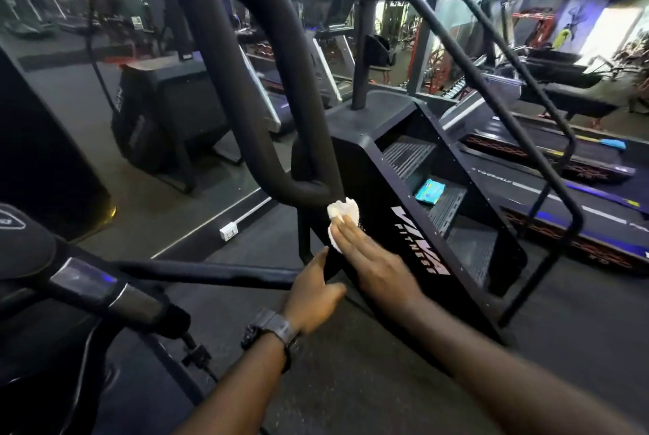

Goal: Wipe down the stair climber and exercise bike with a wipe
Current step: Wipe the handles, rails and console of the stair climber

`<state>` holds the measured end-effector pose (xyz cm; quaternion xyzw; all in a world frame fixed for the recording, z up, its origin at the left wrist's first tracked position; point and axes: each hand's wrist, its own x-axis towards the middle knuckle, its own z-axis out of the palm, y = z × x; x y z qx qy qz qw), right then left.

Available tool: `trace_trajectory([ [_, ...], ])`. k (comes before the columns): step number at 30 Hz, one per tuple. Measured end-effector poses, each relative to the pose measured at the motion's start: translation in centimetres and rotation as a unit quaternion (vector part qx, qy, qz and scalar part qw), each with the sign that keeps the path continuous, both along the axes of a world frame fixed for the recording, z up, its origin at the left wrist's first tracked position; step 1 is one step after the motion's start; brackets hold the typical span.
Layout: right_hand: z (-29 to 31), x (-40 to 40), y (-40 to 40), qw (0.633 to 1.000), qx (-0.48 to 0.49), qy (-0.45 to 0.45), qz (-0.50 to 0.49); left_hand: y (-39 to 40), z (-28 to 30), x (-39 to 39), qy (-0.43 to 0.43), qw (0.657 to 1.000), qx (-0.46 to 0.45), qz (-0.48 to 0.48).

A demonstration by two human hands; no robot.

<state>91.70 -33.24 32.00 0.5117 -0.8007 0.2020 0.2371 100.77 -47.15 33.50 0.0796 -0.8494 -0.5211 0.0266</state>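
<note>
Fingers of the right hand (pixel 368 259) lie straight and flat on a crumpled white wipe (pixel 342 220), pressing it against the black side panel of the stair climber (pixel 386 195), just left of the white "VIVA FITNESS" lettering and right below the spot where the thick curved handrail (pixel 246 83) meets the machine's frame. That grip is spread apart, nothing curled round the wipe; the cloth sits between the fingertips and the panel, with its bunched upper edge showing past them. The left hand (pixel 312 297), with a dark watch (pixel 270 329) on its wrist, is just beside the right one, lower down, near the panel's lower edge and the end of a dark horizontal bar (pixel 210 273); its fingers look loosely extended and hold nothing that can be seen, though whether they touch the panel cannot be told. A blue-green packet (pixel 430 191) rests on one of the climber's ribbed steps, well apart from both hands. At lower left, close to the camera, part of the exercise bike (pixel 87 287) shows, its handlebar with a shiny grey section. Treadmills (pixel 562 167) stand on the dark gym floor (pixel 351 364) to the right.
</note>
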Motion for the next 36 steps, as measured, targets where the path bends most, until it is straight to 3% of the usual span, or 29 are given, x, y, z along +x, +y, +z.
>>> trace_trajectory([
  [2,-1.5,3.0,-3.3,0.980,-0.142,-0.134,-0.037,0.6,1.5,-0.1,0.008,0.985,0.169,0.032],
  [4,-0.2,4.3,-6.1,0.930,-0.276,-0.235,-0.065,0.6,2.8,-0.4,0.030,0.949,0.307,0.064],
  [7,4.9,2.3,-7.6,0.879,-0.381,-0.274,-0.083,0.1,4.8,-0.6,0.063,0.880,0.466,0.072],
  [9,5.6,1.6,-6.9,0.873,-0.375,-0.308,-0.054,-0.1,6.1,-0.2,0.093,0.862,0.492,0.080],
  [11,2.7,1.9,-5.4,0.859,-0.365,-0.352,-0.074,-0.1,6.8,0.2,0.111,0.847,0.511,0.098],
  [14,0.3,2.3,-4.0,0.775,-0.398,-0.486,-0.066,0.0,6.7,0.3,0.110,0.827,0.540,0.114],
  [18,4.3,-1.5,-4.9,0.732,-0.405,-0.547,0.021,-0.1,6.7,0.0,0.119,0.828,0.533,0.127],
  [21,-0.6,0.8,-4.9,0.684,-0.432,-0.587,0.011,-0.5,6.6,0.3,0.125,0.825,0.535,0.131],
  [23,-3.6,3.3,-4.2,0.630,-0.442,-0.639,0.022,-0.9,6.5,0.5,0.123,0.828,0.531,0.130],
  [25,-2.9,1.8,-4.6,0.569,-0.461,-0.681,-0.006,-1.4,6.3,0.3,0.119,0.833,0.525,0.124],
  [28,-0.6,-0.7,-5.6,0.562,-0.525,-0.639,0.008,-2.3,6.2,0.3,0.129,0.837,0.518,0.124],
  [32,-3.4,3.5,-5.8,0.566,-0.491,-0.662,-0.008,-2.9,6.5,0.7,0.150,0.825,0.525,0.144],
  [34,-1.9,2.3,-5.8,0.599,-0.481,-0.640,-0.027,-3.2,6.7,0.8,0.155,0.823,0.528,0.139],
  [36,2.7,0.1,-6.4,0.670,-0.468,-0.575,-0.031,-3.5,6.9,0.8,0.162,0.820,0.530,0.141],
])
